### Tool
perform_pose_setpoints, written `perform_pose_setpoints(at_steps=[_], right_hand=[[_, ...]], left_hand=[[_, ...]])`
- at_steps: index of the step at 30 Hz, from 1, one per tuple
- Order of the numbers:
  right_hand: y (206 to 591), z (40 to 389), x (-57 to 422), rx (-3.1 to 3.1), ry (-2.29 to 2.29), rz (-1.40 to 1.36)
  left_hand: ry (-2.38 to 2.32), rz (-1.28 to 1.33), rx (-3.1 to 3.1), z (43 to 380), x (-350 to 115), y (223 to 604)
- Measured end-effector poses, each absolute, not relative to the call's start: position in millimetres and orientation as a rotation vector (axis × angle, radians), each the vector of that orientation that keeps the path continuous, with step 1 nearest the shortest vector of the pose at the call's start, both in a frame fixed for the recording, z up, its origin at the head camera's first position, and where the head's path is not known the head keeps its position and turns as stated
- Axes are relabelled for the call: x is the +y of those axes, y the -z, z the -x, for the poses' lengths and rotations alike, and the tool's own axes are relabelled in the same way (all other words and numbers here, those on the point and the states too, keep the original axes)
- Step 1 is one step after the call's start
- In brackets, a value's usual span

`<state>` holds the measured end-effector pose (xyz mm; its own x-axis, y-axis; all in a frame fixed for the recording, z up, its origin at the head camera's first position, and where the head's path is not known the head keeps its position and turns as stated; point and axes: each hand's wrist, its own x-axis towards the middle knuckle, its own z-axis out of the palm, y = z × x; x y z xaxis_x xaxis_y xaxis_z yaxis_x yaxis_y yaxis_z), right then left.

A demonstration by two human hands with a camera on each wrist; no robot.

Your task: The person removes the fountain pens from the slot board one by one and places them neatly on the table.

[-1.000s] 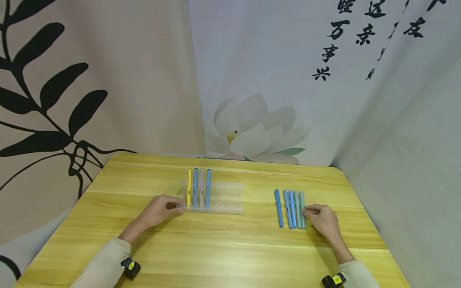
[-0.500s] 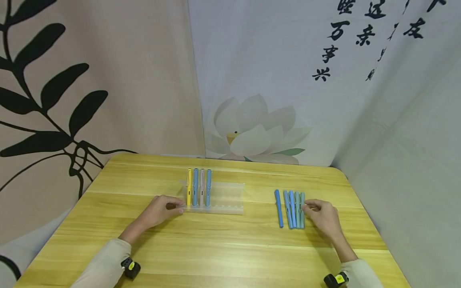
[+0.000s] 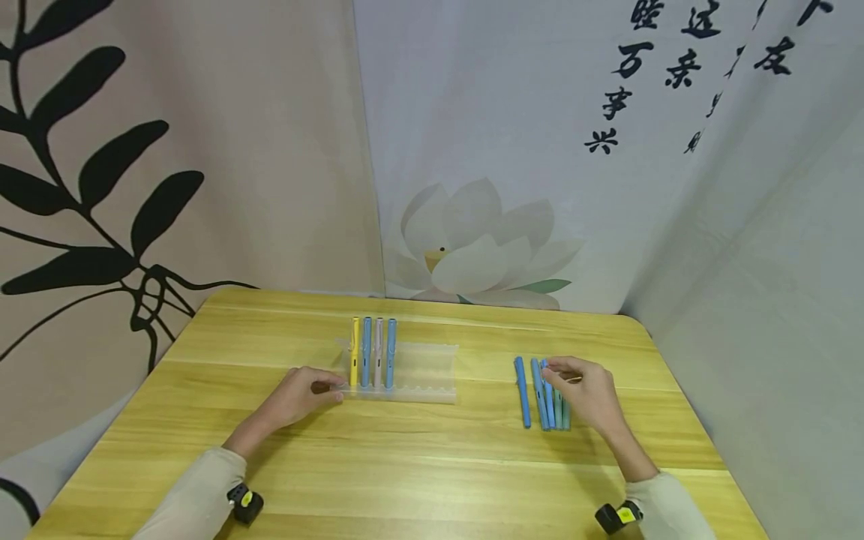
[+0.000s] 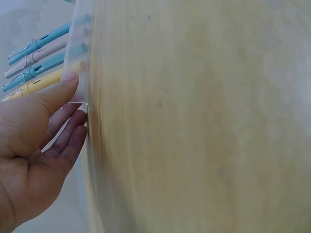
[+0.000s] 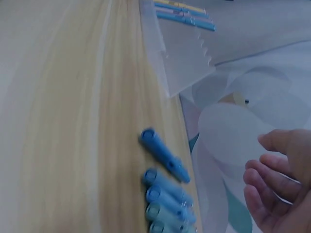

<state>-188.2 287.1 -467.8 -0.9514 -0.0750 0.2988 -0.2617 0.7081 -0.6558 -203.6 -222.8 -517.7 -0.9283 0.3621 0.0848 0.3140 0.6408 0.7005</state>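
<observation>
Taking the head view as a clock face centred on the worktop (image 3: 405, 465), the clear rack (image 3: 425, 367) stands near 12 o'clock. At its 9 o'clock end sit four pens side by side: a yellow pen (image 3: 354, 352), a blue pen (image 3: 367, 352), a pale mauve pen (image 3: 379, 352) and a second blue pen (image 3: 391, 352). The left hand (image 3: 300, 394) pinches that same end between thumb and fingers. Toward 2 o'clock lie five loose pens, a dark blue pen (image 3: 523, 394) set a little apart from two blue ones and two green pens (image 3: 558, 416). The right hand (image 3: 587, 390) hangs over their 12 o'clock ends, fingers loosely bent, thumb apart, pinching nothing.

The tight spacing looks the likeliest trouble: fingertips closing on one pen could catch its neighbour, or set the round barrels rolling. The rack seems light, so a tug from the left hand might skew it and shake the seated pens out of their notches.
</observation>
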Motion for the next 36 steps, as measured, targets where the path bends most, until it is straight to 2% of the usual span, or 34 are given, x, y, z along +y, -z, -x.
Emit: perform_pose_setpoints(at_steps=[13, 36], right_hand=[[448.6, 198.2, 238.4, -2.594, -1.251, -0.379], [472.9, 210.6, 140.5, -2.534, -1.532, -0.491]], left_hand=[[-1.179, -0.571, 2.788, 203.2, -223.2, 517.5], [-1.181, -0.563, 2.773, 203.4, -223.3, 515.9]])
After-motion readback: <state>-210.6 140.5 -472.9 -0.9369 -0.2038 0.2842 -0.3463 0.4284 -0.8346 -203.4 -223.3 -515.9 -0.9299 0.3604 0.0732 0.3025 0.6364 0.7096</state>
